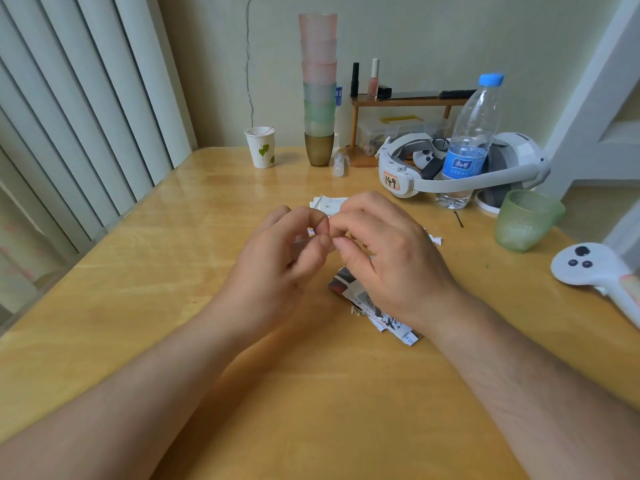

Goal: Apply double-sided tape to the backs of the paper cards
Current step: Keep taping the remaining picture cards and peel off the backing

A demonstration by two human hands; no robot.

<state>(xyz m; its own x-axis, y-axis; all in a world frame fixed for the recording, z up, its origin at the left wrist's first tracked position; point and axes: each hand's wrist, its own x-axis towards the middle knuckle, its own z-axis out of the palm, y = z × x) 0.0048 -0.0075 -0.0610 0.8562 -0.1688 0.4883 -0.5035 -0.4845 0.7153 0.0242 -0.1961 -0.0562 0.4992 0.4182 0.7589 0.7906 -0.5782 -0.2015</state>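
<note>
My left hand (277, 258) and my right hand (388, 251) meet fingertip to fingertip above the middle of the wooden table (138, 289). Both have curled fingers that pinch something small between them; it is mostly hidden, and I cannot tell whether it is tape or a card. A pile of printed paper cards (374, 306) lies on the table under my right wrist. More white cards (329, 204) lie just beyond my fingers. Small white scraps (434, 239) lie to the right of my right hand.
At the back stand a paper cup (260, 147), a tall stack of coloured cups (318, 88), a small wooden shelf (398, 102), a white headset (460, 168) and a water bottle (467, 143). A green glass (523, 220) and white controller (595, 268) sit at the right.
</note>
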